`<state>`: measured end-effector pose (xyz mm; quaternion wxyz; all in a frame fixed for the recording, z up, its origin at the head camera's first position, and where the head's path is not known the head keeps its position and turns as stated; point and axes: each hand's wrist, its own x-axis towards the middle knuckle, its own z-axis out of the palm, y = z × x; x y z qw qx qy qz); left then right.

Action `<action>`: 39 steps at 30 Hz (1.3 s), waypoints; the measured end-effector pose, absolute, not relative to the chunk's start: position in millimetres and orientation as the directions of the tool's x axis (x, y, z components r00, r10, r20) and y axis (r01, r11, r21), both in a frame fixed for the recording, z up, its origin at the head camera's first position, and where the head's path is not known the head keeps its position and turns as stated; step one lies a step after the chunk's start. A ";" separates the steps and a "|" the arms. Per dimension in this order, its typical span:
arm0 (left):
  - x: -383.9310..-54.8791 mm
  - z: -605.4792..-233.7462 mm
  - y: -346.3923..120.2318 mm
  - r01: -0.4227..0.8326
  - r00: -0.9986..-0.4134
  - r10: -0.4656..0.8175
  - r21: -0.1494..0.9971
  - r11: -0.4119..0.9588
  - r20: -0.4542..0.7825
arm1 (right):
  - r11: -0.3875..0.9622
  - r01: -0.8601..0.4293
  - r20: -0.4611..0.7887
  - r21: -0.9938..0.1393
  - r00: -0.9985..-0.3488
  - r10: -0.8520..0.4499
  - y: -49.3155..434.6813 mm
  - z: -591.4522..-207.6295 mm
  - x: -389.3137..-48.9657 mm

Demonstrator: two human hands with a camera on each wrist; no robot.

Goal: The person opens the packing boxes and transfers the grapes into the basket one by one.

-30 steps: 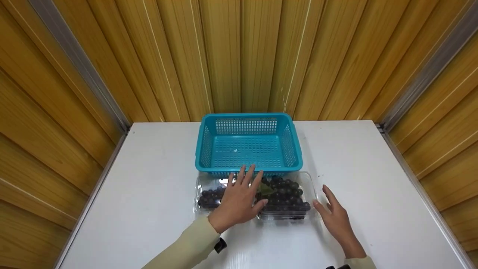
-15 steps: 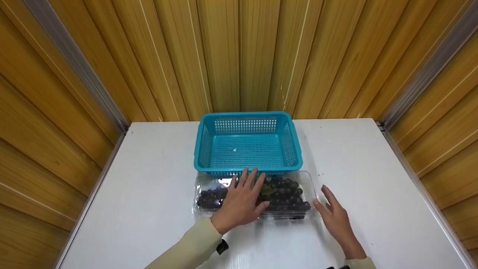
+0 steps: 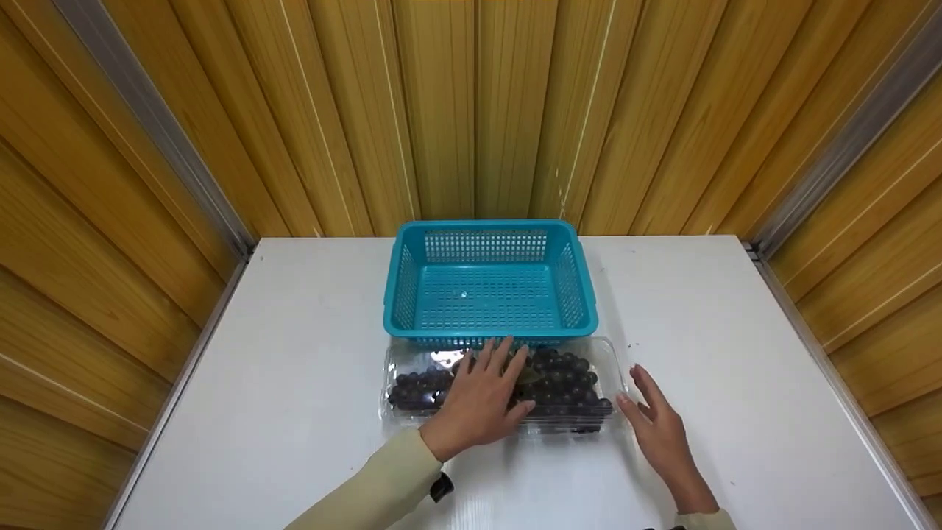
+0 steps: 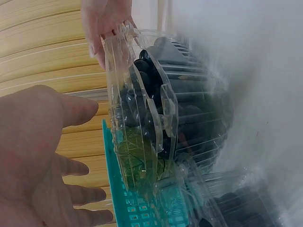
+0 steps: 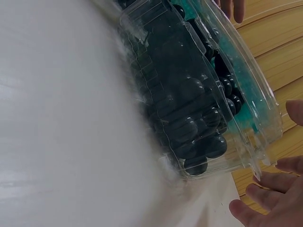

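A clear plastic clamshell pack [image 3: 617, 368] of dark grapes [image 3: 565, 379] lies in front of the basket; part of it is hidden under my left hand [image 3: 478, 403]. In the left wrist view, that hand hovers beside the lid with fingers straight and spread, holding nothing. A second clear pack section [image 4: 246, 203] shows there; I cannot tell whether it is a separate pack. A green leaf [image 4: 137, 153] shows through the lid. My right hand [image 3: 659, 430] is at the pack's right end, fingers loosely extended by the rim; contact there is unclear.
A turquoise perforated plastic basket [image 3: 489, 333] stands right behind the pack, with a small light speck on its floor. Both are on a white table [image 3: 309, 368]. Wood-patterned walls [image 3: 508, 110] enclose the back and sides.
My left hand has drifted slightly right and toward me over the pack, uncovering a few more grapes at left. The right hand, pack and basket stay about where they were.
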<state>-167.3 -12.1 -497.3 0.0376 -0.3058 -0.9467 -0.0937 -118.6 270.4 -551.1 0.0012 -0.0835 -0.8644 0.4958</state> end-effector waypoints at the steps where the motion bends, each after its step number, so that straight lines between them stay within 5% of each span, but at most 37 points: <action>1: -167.1 -497.6 -11.7 0.586 -0.810 0.573 0.153 0.795 0.127 | 0.491 0.141 -0.077 -0.860 -0.986 0.148 270.3 -551.4 -118.5; 39: -169.4 -517.6 -1.1 0.644 -0.765 0.642 0.095 0.759 0.057 | 0.424 0.130 -0.063 -0.896 -0.984 0.169 264.7 -560.7 -113.6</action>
